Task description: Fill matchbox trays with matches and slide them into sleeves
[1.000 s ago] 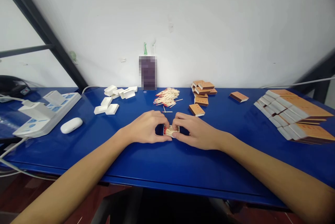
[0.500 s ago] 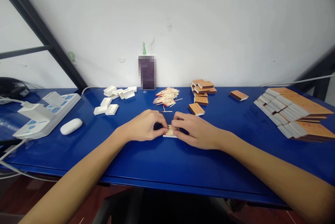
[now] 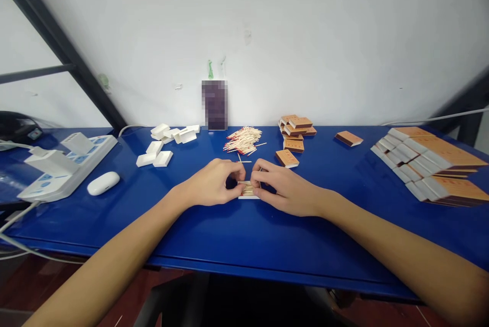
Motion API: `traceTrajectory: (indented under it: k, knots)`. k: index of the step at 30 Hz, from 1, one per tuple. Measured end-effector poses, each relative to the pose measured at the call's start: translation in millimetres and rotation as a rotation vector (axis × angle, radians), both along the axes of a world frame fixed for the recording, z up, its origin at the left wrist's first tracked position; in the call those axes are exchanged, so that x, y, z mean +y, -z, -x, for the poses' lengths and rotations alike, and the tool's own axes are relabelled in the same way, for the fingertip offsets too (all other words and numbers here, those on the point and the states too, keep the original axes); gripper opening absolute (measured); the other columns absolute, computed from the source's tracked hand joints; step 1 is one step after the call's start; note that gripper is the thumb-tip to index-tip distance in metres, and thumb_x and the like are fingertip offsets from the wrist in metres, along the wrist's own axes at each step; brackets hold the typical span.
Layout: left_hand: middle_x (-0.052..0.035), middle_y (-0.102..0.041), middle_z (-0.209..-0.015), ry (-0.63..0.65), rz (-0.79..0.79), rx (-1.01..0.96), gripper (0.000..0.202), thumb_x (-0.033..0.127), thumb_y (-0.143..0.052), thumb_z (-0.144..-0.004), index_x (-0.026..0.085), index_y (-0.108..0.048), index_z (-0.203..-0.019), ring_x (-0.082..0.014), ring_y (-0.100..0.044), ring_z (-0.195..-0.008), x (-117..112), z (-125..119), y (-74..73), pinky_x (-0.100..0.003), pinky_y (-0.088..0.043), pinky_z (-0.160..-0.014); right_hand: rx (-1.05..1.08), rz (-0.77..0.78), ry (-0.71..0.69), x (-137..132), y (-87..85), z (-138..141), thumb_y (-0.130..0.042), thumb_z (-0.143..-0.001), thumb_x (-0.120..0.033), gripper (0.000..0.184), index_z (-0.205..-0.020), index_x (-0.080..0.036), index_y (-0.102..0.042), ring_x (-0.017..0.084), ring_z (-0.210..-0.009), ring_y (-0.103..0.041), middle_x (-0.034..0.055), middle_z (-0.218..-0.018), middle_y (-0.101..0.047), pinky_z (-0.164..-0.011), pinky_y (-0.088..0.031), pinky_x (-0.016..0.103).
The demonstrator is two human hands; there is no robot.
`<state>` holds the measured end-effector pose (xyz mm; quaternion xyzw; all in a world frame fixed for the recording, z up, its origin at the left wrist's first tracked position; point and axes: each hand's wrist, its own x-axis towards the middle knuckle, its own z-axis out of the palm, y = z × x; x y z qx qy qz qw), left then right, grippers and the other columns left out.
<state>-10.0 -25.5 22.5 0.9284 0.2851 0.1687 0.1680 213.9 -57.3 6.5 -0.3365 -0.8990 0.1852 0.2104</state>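
Note:
My left hand [image 3: 214,183] and my right hand [image 3: 284,188] meet at the middle of the blue table [image 3: 244,235], fingers curled round a small white matchbox tray [image 3: 248,190] filled with matches. The tray lies flat on the table between my fingertips. Behind my hands lies a loose pile of red-tipped matches [image 3: 243,140]. Empty white trays [image 3: 168,141] are scattered at the back left. Orange matchbox sleeves [image 3: 296,133] are heaped at the back right.
A white power strip with plugs [image 3: 64,161] and a white earbud case [image 3: 103,183] sit at the left. Rows of packed orange boxes [image 3: 431,164] fill the right side. A lone orange box [image 3: 348,138] lies behind them. Black frame bars cross the wall.
The match bundle, lifted between my fingers a second ago, now lies flat in the white tray. My hands have stayed in place, fingers shifting slightly round it.

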Motion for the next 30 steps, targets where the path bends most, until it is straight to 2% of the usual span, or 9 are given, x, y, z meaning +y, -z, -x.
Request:
traceTrajectory:
  k: [6,9,11,16,19,22,25,28,30]
  knots:
    - [-0.0004,-0.066,-0.086,0.095,-0.030,0.046,0.011,0.025,-0.059,-0.081,0.019,-0.062,-0.091,-0.0162,-0.059,-0.080,-1,2,-1.9,-0.030,-0.045,-0.079,0.121,0.032,0.093,5,6.0,3,-0.040,-0.100,-0.028,0.019,-0.086,-0.021,-0.051,0.016,-0.076,-0.050,0.0022,-0.090,-0.052,-0.072,-0.042,0.031]
    - [-0.0023,-0.064,-0.089,0.108,-0.062,0.094,0.025,0.037,-0.066,-0.080,0.019,-0.064,-0.096,-0.0181,-0.059,-0.082,-4,2,-1.5,-0.032,-0.045,-0.080,0.145,-0.014,0.252,10,12.3,3,-0.040,-0.098,-0.024,0.012,-0.099,-0.021,-0.052,0.017,-0.076,-0.051,0.0024,-0.087,-0.056,-0.072,-0.042,0.033]
    - [-0.0032,-0.063,-0.091,0.104,-0.091,0.112,0.027,0.038,-0.065,-0.081,0.019,-0.064,-0.099,-0.0186,-0.059,-0.083,-5,1,-0.7,-0.032,-0.045,-0.081,0.078,-0.036,0.284,14,15.8,3,-0.040,-0.098,-0.023,0.018,-0.107,-0.020,-0.056,0.018,-0.078,-0.054,0.0040,-0.089,-0.058,-0.073,-0.042,0.034]
    - [-0.0042,-0.065,-0.100,0.131,-0.028,0.014,0.034,0.039,-0.064,-0.083,0.018,-0.060,-0.109,-0.0188,-0.060,-0.089,-1,3,2.7,-0.032,-0.046,-0.085,-0.026,-0.084,0.249,19,16.0,1,-0.047,-0.096,-0.025,0.024,-0.091,-0.017,-0.069,0.019,-0.082,-0.059,0.0079,-0.091,-0.061,-0.076,-0.045,0.034]
    - [-0.0062,-0.064,-0.105,-0.007,-0.034,-0.093,0.029,0.036,-0.053,-0.092,0.016,-0.058,-0.113,-0.0189,-0.059,-0.094,10,6,8.6,-0.033,-0.047,-0.086,-0.055,-0.116,0.263,22,12.2,0,-0.051,-0.094,-0.026,0.024,-0.084,-0.016,-0.071,0.020,-0.082,-0.061,0.0090,-0.091,-0.066,-0.077,-0.046,0.035]
    - [-0.0092,-0.060,-0.118,-0.160,-0.155,-0.018,0.036,0.034,-0.043,-0.098,0.017,-0.057,-0.126,-0.0233,-0.053,-0.109,22,10,16.1,-0.042,-0.042,-0.097,-0.059,-0.118,0.271,25,9.8,-3,-0.053,-0.094,-0.026,0.026,-0.078,-0.018,-0.072,0.019,-0.079,-0.063,0.0077,-0.089,-0.070,-0.074,-0.046,0.033]
    - [-0.0099,-0.053,-0.129,-0.182,-0.185,0.141,0.041,0.035,-0.037,-0.099,0.022,-0.054,-0.135,-0.0272,-0.046,-0.117,28,11,20.8,-0.047,-0.039,-0.100,-0.031,-0.126,0.295,28,10.1,-5,-0.056,-0.091,-0.023,0.022,-0.076,-0.018,-0.073,0.018,-0.076,-0.064,0.0055,-0.085,-0.072,-0.073,-0.047,0.032]
    - [-0.0097,-0.055,-0.127,-0.170,-0.186,0.215,0.042,0.029,-0.036,-0.099,0.021,-0.056,-0.134,-0.0270,-0.046,-0.114,29,10,22.1,-0.046,-0.041,-0.096,0.021,-0.080,0.322,31,11.5,-3,-0.059,-0.085,-0.015,0.015,-0.086,-0.018,-0.073,0.016,-0.072,-0.063,0.0030,-0.082,-0.073,-0.070,-0.047,0.029]
    - [-0.0100,-0.056,-0.124,-0.160,-0.193,0.208,0.042,0.027,-0.036,-0.098,0.020,-0.057,-0.133,-0.0262,-0.047,-0.111,28,9,22.2,-0.044,-0.041,-0.096,0.073,-0.021,0.306,34,12.3,1,-0.058,-0.083,-0.010,0.020,-0.093,-0.019,-0.072,0.014,-0.070,-0.064,0.0011,-0.079,-0.073,-0.067,-0.048,0.026]
